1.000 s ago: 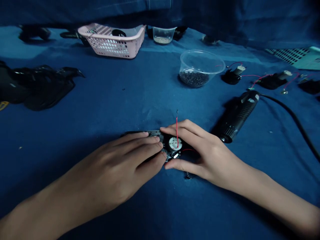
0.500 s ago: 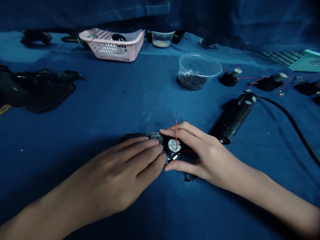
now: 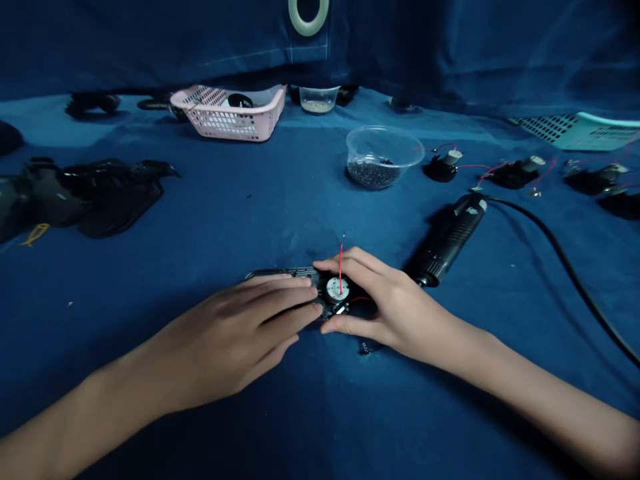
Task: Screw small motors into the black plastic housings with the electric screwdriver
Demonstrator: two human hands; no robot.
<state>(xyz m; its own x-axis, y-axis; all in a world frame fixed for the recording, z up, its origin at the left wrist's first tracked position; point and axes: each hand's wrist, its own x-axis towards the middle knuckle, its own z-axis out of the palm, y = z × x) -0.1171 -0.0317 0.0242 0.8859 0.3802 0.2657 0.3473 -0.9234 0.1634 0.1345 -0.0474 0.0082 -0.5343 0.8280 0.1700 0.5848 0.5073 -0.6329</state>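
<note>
A black plastic housing (image 3: 280, 272) lies on the blue cloth, partly hidden by both hands. A round white-capped motor (image 3: 338, 289) sits in its right part, with a red wire (image 3: 341, 261) standing up from it. My right hand (image 3: 383, 300) grips the housing's right end, thumb at the near edge and fingers at the far edge. Stretched over the left part, my left hand (image 3: 245, 333) rests its fingertips beside the motor, its thumb apart and nothing visibly gripped. A small dark piece (image 3: 367, 347) shows below my right thumb.
A corded black electric screwdriver (image 3: 450, 240) lies right of my right hand. Behind it are a clear tub of dark screws (image 3: 375, 175) and several wired motor assemblies (image 3: 443, 167). A pink basket (image 3: 235, 123), a teal basket (image 3: 590, 133) and black plastic parts (image 3: 95, 197) lie farther out.
My left fingers have loosened and drawn slightly back from the motor, and the left thumb has come apart from them. My right hand keeps its grip. The camera view has tilted up a little.
</note>
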